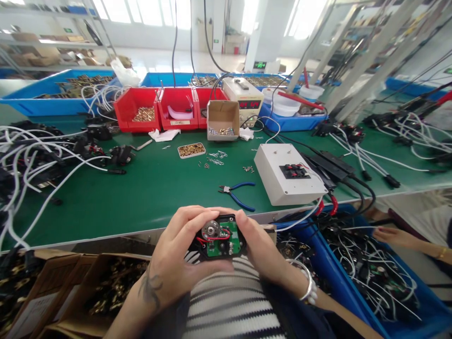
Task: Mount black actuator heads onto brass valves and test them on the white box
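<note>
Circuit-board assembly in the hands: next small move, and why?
Probably steady the circuit-board assembly in the left hand and free the right hand: the left spans its upper and lower edges, the right sits at its right side, and the green board and red wires lie exposed toward the camera.

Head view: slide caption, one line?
Left hand and right hand hold a black-housed circuit board; blue-handled cutting pliers lie beyond.
</note>
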Action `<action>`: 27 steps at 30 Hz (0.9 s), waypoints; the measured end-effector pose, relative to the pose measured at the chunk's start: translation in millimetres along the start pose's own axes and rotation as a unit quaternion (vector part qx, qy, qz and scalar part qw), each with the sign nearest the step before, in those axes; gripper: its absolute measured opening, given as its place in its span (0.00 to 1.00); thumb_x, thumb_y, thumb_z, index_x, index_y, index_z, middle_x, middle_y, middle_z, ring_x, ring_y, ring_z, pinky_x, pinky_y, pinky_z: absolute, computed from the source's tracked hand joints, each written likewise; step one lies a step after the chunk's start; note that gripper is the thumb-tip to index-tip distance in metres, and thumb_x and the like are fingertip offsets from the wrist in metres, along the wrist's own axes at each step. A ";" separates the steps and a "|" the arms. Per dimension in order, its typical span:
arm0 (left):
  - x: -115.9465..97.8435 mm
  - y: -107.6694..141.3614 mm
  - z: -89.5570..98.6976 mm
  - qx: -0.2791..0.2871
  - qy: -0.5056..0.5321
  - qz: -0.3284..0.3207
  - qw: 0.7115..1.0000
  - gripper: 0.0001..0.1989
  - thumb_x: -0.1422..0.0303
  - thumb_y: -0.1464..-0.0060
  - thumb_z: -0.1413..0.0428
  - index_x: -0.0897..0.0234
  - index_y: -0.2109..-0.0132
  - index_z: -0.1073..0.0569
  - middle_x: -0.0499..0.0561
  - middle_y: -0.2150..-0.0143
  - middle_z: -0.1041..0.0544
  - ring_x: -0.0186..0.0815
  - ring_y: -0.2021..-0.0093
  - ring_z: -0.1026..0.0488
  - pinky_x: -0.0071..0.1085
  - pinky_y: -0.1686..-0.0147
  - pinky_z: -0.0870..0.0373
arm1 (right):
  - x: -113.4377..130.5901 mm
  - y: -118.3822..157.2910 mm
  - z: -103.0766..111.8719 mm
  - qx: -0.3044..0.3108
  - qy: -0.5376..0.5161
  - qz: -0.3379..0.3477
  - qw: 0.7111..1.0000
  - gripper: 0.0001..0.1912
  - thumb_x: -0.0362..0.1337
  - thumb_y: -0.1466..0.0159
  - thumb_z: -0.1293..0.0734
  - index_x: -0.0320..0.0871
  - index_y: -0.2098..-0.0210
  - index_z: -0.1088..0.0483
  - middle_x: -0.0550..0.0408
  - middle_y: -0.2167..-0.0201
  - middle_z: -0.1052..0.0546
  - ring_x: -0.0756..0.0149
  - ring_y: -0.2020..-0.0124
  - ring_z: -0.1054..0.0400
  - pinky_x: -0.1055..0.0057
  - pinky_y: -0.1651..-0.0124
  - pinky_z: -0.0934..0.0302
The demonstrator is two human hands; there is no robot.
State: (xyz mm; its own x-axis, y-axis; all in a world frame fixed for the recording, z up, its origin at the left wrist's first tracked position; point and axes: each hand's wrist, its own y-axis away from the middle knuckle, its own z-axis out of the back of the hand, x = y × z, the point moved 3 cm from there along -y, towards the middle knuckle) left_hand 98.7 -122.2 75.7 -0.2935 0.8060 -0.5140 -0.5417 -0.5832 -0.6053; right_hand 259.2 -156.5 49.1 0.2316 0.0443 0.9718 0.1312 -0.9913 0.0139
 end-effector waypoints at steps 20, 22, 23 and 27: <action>-8.4 -0.6 3.8 -0.039 -0.023 -0.013 0.999 0.35 0.50 0.44 0.38 0.56 0.34 0.38 0.57 0.47 0.25 0.43 0.47 0.25 0.39 0.47 0.23 | 13.6 4.1 5.1 -0.071 0.030 0.070 0.995 0.25 0.58 0.33 0.36 0.46 0.50 0.23 0.51 0.53 0.20 0.59 0.53 0.26 0.65 0.49 0.30; -2.2 1.8 2.7 -0.062 0.000 0.046 0.997 0.34 0.47 0.45 0.39 0.52 0.35 0.37 0.57 0.45 0.26 0.46 0.45 0.25 0.43 0.47 0.22 | 11.5 5.3 4.9 -0.064 0.019 0.048 0.997 0.30 0.60 0.35 0.34 0.48 0.43 0.28 0.49 0.50 0.22 0.56 0.52 0.26 0.62 0.49 0.30; 0.7 3.6 2.4 -0.077 0.012 0.070 0.995 0.32 0.47 0.45 0.39 0.51 0.38 0.36 0.56 0.45 0.26 0.47 0.44 0.25 0.45 0.47 0.22 | 10.9 5.9 3.5 -0.046 0.013 0.036 0.998 0.35 0.59 0.39 0.29 0.49 0.39 0.32 0.49 0.50 0.22 0.56 0.52 0.26 0.62 0.49 0.29; 9.1 11.5 2.4 -0.120 0.076 0.134 0.981 0.23 0.50 0.45 0.37 0.53 0.46 0.31 0.55 0.48 0.27 0.47 0.44 0.26 0.48 0.45 0.23 | 11.2 6.9 -2.1 -0.012 0.013 0.018 1.000 0.43 0.44 0.48 0.19 0.51 0.37 0.39 0.50 0.48 0.24 0.59 0.52 0.26 0.65 0.50 0.28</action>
State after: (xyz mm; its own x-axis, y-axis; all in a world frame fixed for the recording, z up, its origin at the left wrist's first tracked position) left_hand 87.9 -121.4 65.6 -0.2697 0.6073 -0.7473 -0.2546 -0.7934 -0.5529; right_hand 260.8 -163.1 60.5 0.2105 0.0047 0.9776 0.1000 -0.9948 -0.0167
